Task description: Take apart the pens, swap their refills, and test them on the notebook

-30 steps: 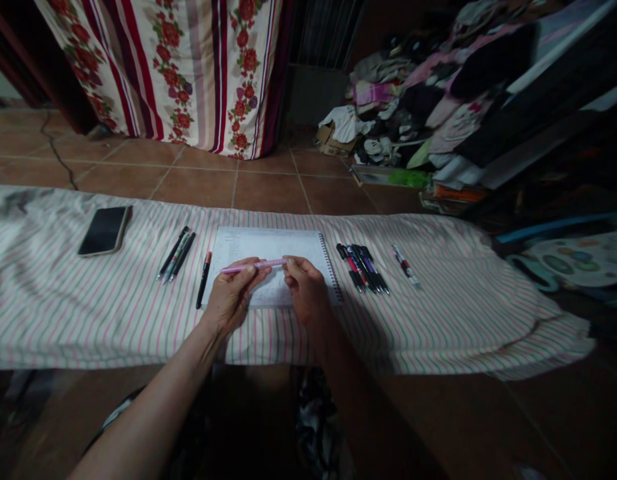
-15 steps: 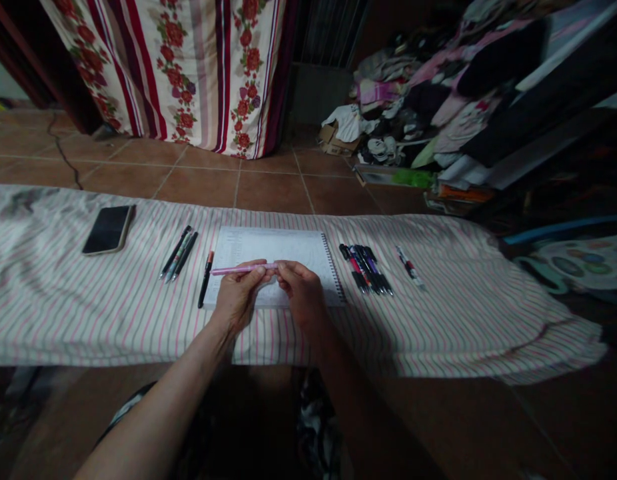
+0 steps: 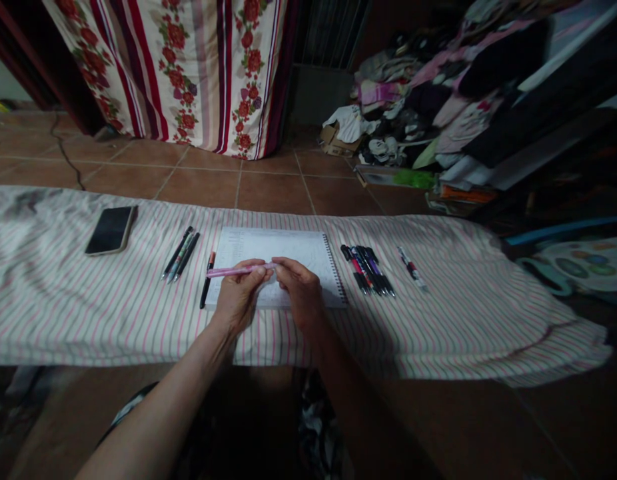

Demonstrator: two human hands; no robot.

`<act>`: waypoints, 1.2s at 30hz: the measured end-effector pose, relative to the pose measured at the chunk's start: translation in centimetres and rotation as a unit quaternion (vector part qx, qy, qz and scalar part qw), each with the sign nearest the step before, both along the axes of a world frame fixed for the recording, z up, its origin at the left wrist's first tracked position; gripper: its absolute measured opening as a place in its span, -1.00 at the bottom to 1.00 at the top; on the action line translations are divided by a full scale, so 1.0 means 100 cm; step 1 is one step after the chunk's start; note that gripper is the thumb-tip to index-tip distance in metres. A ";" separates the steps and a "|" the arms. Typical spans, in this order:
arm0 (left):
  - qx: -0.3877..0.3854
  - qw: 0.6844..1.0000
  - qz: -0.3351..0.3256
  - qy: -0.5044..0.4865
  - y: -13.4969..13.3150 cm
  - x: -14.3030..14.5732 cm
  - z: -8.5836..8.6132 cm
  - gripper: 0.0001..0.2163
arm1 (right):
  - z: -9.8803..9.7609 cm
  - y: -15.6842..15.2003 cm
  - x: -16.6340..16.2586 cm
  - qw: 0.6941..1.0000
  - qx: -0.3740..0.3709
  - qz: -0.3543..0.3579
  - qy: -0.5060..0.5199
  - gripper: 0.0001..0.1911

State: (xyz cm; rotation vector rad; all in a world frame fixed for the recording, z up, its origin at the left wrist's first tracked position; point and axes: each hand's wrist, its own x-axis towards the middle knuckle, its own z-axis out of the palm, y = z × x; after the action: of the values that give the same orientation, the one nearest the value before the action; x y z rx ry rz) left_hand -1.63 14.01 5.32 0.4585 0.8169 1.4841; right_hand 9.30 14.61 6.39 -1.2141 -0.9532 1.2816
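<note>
A pink pen [image 3: 233, 271] lies across the grip of both hands, above a spiral notebook [image 3: 288, 243]. My left hand [image 3: 241, 293] is closed around its middle, the barrel pointing left. At the pen's right end, the fingertips of my right hand [image 3: 301, 283] are pinched; what exactly they grip there is too small to make out. Beside the notebook's left edge rests a black pen with an orange-brown end [image 3: 207, 280]. To the right of the spiral binding lies a row of several pens [image 3: 367, 270], dark, red and purple.
A striped cloth [image 3: 463, 307] covers the low surface. On it are a phone [image 3: 110, 230] at the left, a group of 3 pens [image 3: 180, 255], and a lone patterned pen [image 3: 411, 268] at the right. Beyond stand a floral curtain [image 3: 203, 73] and piled clothes [image 3: 418, 93].
The pink pen's left end has shifted slightly left and down, now over the black pen. Both hands keep nearly the same place. The whole view has shifted a little.
</note>
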 end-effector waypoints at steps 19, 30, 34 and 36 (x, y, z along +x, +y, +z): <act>0.001 0.996 0.015 0.090 0.002 -0.016 0.004 -0.72 | -0.001 0.006 0.015 0.993 -0.078 -0.067 0.061 -0.73; -0.083 0.996 0.023 0.038 0.000 -0.012 0.006 -0.88 | 0.004 0.004 0.010 0.995 -0.001 -0.074 0.063 -0.78; -0.075 0.997 0.024 0.019 0.000 -0.011 0.006 -0.89 | 0.007 0.002 0.008 0.994 -0.033 -0.056 0.085 -0.65; -0.062 0.997 0.022 0.025 -0.001 -0.010 0.006 -0.87 | 0.007 0.003 0.007 0.992 -0.076 -0.047 0.086 -0.66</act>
State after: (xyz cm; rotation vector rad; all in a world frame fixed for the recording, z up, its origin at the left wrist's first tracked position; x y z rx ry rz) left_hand -2.62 13.91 5.90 0.3885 0.9591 1.4568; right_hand 10.03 14.86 7.05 -1.2279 -0.6767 1.3784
